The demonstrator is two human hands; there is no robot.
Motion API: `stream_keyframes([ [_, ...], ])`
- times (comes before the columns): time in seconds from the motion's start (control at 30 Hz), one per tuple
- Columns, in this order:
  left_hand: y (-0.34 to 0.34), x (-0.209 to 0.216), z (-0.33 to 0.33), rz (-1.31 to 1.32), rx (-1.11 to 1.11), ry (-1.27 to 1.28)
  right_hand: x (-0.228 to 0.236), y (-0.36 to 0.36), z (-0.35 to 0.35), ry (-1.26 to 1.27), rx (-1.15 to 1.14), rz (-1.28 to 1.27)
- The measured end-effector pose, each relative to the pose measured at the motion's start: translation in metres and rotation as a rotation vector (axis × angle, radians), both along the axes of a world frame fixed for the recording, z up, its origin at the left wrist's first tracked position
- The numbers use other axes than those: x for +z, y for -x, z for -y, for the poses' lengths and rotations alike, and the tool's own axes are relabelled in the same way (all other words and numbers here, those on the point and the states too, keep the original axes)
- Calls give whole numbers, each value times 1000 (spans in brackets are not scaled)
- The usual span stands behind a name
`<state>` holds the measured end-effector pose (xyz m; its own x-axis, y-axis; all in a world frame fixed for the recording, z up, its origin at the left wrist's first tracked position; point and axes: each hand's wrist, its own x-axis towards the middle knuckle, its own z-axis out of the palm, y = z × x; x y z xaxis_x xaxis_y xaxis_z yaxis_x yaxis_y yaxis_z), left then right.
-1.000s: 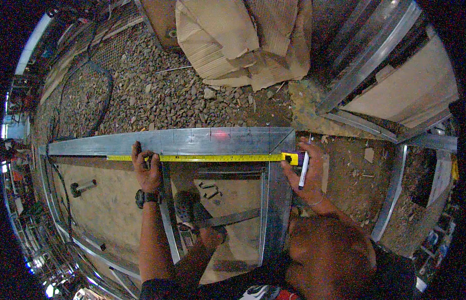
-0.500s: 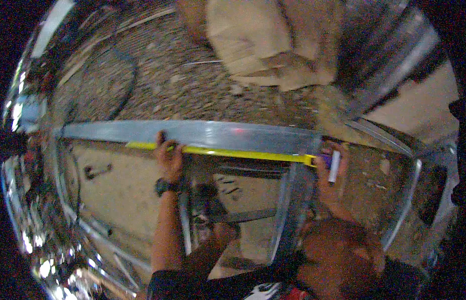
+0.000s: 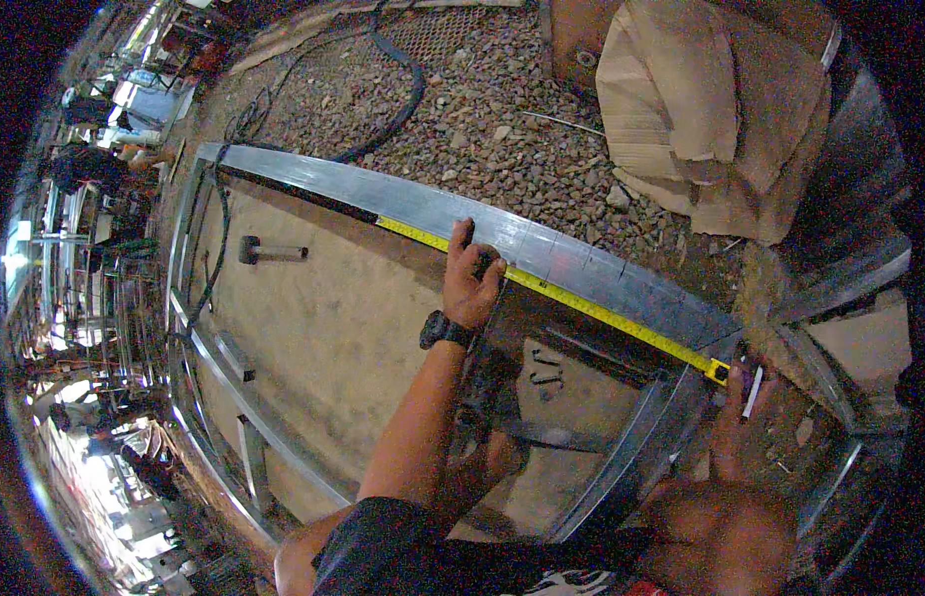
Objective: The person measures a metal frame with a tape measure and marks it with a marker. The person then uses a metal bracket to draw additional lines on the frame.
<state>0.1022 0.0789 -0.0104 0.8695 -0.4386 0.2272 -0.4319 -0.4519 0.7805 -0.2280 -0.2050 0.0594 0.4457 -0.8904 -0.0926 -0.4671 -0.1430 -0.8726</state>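
Observation:
A yellow tape measure is drawn out along the near edge of a long silvery metal beam, part of a frame. My left hand, with a dark watch at the wrist, has its fingers curled over the tape's middle stretch and against the beam. At the beam's right corner, my right hand is closed around the tape's case end. A slim white stick, perhaps a marker, sticks out of the same hand. Most of the case is hidden by the fingers.
A mallet lies on the board inside the frame, with small dark metal pieces nearer me. Beyond the beam are gravel, a black cable and cardboard. Racks and a person show far left.
My view has swung, so the beam now slants down to the right and the picture is sharper. Both hands keep about the same places on the tape measure.

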Motion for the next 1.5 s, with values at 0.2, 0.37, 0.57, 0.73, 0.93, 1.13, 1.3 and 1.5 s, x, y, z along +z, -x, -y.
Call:
stream_keyframes([
  [0.2, 0, 7, 7, -4, 2, 26, -8, 2, -2, 33, 17, -18],
  [0.37, 0, 6, 3, -50, -2, 60, -15, 0, -6, 45, 30, -17],
  [0.57, 0, 3, 1, 9, -10, -51, -10, 0, -7, 65, 32, -31],
  [0.73, 0, 4, -4, -14, 9, -8, -11, 3, -12, 84, 31, -36],
  [0.93, -1, -5, 8, 17, -9, 6, -17, 11, 4, 126, 24, -18],
  [1.13, -17, -31, -20, 104, -50, -75, -19, 11, 7, 4, -47, -97],
  [1.3, -9, -19, -8, 29, -60, 72, -1, 3, 12, -149, -17, 110],
  [1.5, -15, -15, -20, 17, -73, -79, -5, 8, 14, -139, 6, 80],
])
